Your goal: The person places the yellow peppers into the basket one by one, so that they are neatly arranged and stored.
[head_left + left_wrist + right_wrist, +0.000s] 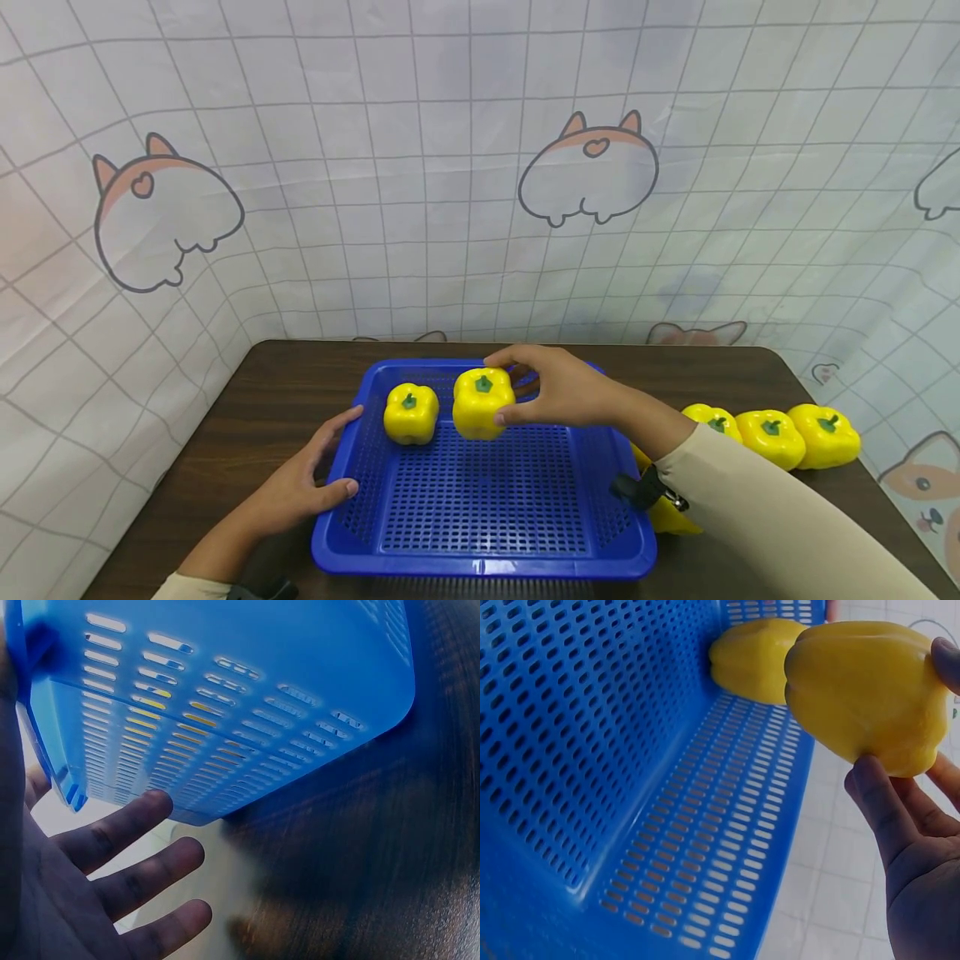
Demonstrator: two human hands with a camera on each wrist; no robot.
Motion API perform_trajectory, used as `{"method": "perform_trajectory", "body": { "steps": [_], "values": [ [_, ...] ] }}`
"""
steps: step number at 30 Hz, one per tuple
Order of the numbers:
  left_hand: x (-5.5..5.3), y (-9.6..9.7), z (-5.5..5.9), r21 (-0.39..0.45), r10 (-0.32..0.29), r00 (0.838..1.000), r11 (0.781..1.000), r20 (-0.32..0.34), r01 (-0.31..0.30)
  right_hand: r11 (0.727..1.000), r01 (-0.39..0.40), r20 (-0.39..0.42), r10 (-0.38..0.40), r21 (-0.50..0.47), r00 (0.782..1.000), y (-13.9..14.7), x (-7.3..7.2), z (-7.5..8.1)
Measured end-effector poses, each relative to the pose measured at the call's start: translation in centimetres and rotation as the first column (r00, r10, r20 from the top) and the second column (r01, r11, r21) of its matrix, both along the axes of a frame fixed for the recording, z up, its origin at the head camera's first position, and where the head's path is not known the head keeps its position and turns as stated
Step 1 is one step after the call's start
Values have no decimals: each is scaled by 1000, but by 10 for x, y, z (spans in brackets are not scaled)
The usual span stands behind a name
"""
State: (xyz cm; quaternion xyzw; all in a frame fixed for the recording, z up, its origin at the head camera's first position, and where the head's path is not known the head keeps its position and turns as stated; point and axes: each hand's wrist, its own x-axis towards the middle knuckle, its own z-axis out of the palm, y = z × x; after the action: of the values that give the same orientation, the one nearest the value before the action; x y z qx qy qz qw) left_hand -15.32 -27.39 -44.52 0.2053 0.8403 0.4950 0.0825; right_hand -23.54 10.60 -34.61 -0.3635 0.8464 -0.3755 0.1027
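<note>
In the head view a blue perforated basket (483, 567) stands on the table. Over its far part my right hand (567, 390) holds a yellow bell pepper (474, 412) between thumb and fingers, green stem facing up. Another yellow bell pepper (410, 421) sits inside, in the far left corner. The right wrist view shows the held pepper (866, 690) above the basket floor, overlapping the other pepper (746, 664). My left hand (300, 475) is at the left rim, thumb and index fingertip on it. In the left wrist view its other fingers (154, 877) extend loosely below the slotted wall.
Several more yellow peppers (771, 439) lie in a row on the table's right side. Another yellow thing (672, 517) is partly hidden by my right wrist and the basket. Behind the dark wooden table (217, 442) hangs a white grid-patterned cloth (420, 167).
</note>
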Motion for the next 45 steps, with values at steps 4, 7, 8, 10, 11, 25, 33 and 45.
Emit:
{"method": "perform_trajectory", "body": {
  "steps": [4,7,8,10,11,25,33,45],
  "values": [
    [-1,-1,-1,-2,-9,1000,1000,-15,9,1000,-23,17,23,-10,1000,-8,-1,-2],
    [-1,-2,-2,-1,-11,1000,1000,-19,11,999,-35,22,35,-3,999,-14,-2,-5],
    [-1,-2,-2,0,-10,1000,1000,-19,10,999,-41,24,41,-3,999,-16,-2,-6],
    [-1,-2,-2,4,-12,1000,1000,-18,12,999,-49,33,49,-2,998,-20,-2,-8],
    [-1,-2,-2,4,-13,1000,1000,-20,13,999,-52,37,52,1,998,-21,-2,-10],
    [0,0,0,4,-9,1000,1000,-11,9,996,-90,71,88,25,994,-44,0,-24],
    [0,0,0,-3,-14,1000,1000,-24,14,994,-102,68,100,34,993,-54,2,-30],
    [0,-1,-1,23,-18,1000,1000,-1,18,992,-122,73,119,34,990,-70,5,-44]
  ]
}}
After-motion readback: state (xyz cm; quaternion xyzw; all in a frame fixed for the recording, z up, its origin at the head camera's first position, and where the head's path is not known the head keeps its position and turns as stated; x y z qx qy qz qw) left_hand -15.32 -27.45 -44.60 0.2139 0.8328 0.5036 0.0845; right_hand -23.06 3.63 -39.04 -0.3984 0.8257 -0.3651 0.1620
